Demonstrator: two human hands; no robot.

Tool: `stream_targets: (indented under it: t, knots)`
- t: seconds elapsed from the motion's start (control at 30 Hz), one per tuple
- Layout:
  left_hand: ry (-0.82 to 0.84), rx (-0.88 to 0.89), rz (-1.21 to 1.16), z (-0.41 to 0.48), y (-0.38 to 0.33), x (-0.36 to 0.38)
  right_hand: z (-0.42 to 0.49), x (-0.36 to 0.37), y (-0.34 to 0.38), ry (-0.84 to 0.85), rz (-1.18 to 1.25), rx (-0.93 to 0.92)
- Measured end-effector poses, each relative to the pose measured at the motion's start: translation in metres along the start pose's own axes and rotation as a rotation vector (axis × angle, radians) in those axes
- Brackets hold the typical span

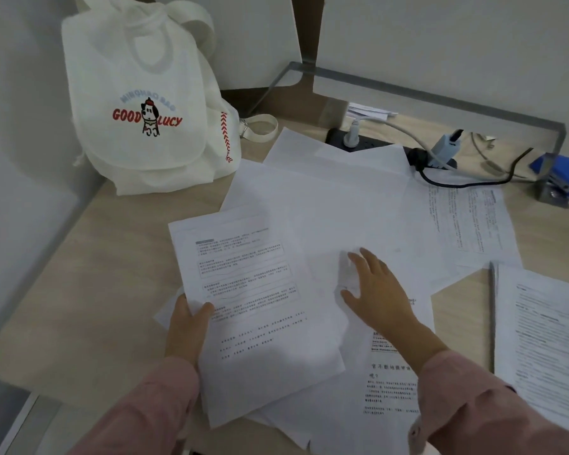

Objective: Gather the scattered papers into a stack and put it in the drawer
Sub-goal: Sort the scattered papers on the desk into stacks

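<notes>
We are in the gathering step. The papers (326, 198) lie fanned loosely over the desk (89, 274), from near us out to the far power strip (375, 144). A separate batch of sheets (546, 333) sits on the right, apart from the main spread.

Our left hand (188, 326) pinches the near left edge of a printed sheet (253, 307), thumb on top, holding it over the pile. Our right hand (378, 290) rests with fingers spread and fairly straight on a blank sheet (342, 224) in the middle, which crinkles at the fingertips; it clamps nothing.

A white bag (138, 110) stands far left. No drawer is in view.

Next, we judge, the right hand should draw the far papers toward us and under the held sheet. It can then collect the right batch, and we square the edges before looking for the drawer.
</notes>
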State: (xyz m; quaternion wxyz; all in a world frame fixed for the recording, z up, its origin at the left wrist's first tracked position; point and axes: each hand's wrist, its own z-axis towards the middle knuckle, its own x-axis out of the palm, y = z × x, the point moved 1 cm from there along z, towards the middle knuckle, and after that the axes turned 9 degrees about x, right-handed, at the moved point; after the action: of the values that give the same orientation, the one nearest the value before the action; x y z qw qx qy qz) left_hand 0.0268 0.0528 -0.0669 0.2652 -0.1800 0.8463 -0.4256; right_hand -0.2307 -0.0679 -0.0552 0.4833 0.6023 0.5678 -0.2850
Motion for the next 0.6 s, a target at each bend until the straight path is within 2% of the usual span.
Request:
stream_targets:
  t: [0.1,0.27,0.33,0.4,0.6]
  knots:
    - [0.011,0.003,-0.002,0.0,-0.001,0.001,0.012,0.008,0.011,0.032,-0.15,-0.063]
    - [0.015,-0.026,-0.047,0.001,0.007,-0.003,0.021,0.018,0.021,-0.025,-0.385,-0.065]
    - [0.001,-0.041,-0.084,-0.001,0.008,-0.005,0.023,0.014,0.021,-0.097,-0.433,-0.099]
    - [-0.042,-0.048,-0.117,-0.003,0.008,-0.008,0.022,0.001,0.022,-0.09,-0.364,-0.089]
    - [-0.085,-0.035,-0.14,-0.005,0.005,-0.016,0.019,-0.03,0.003,-0.263,0.135,0.153]
